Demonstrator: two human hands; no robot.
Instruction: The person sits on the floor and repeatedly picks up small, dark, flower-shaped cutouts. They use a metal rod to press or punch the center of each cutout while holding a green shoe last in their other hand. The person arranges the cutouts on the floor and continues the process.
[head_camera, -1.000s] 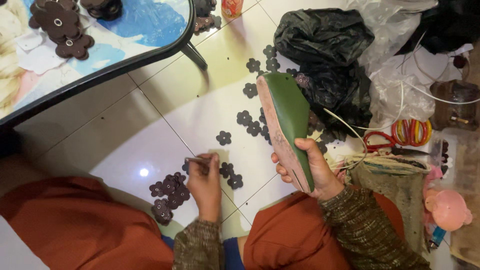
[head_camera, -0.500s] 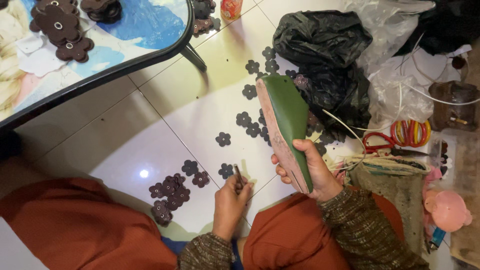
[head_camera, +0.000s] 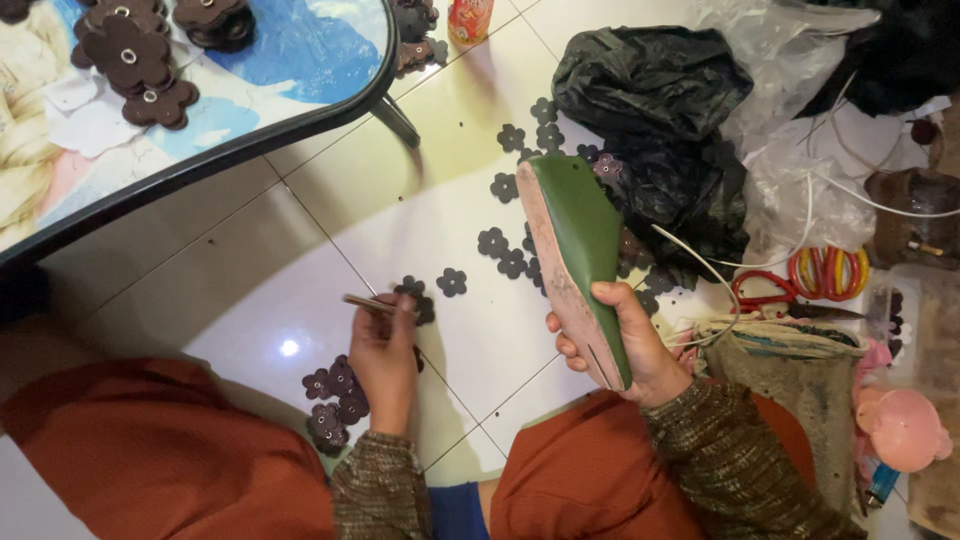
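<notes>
Two hands are seen low in the head view, over white floor tiles (head_camera: 330, 200). A green shoe sole (head_camera: 572, 250) is gripped by the right hand (head_camera: 625, 345) at its near end, fingers wrapped round the edge; its long axis runs from near right to far left, the tip pointing away from the person, the pink underside turned left. A thin stick-like tool (head_camera: 368, 303) is pinched in the left hand (head_camera: 385, 360), fingers closed on it, the tool lying roughly level and pointing left. What the tool is exactly cannot be told.

One dark flower piece (head_camera: 415, 292) lies on the tile touching or just beyond the left fingertips, on their far side; another flower (head_camera: 452, 282) sits just right of it, between the two hands. The left hand is the nearer to both. A cluster of flowers (head_camera: 335, 400) lies just left of the left wrist, and more are scattered far of the sole.

A tray table (head_camera: 300, 115) with a pale blue and cream picture top stands far left, with stacked flowers (head_camera: 130, 55) on it. An orange-labelled bottle (head_camera: 470, 18) stands at the far edge. A black bag (head_camera: 650, 110) lies far right, clear plastic (head_camera: 790, 180) beside it, red-handled scissors (head_camera: 765, 290) and coloured rings (head_camera: 828, 272) to the right, and a pink rounded thing (head_camera: 900, 430) near right.
</notes>
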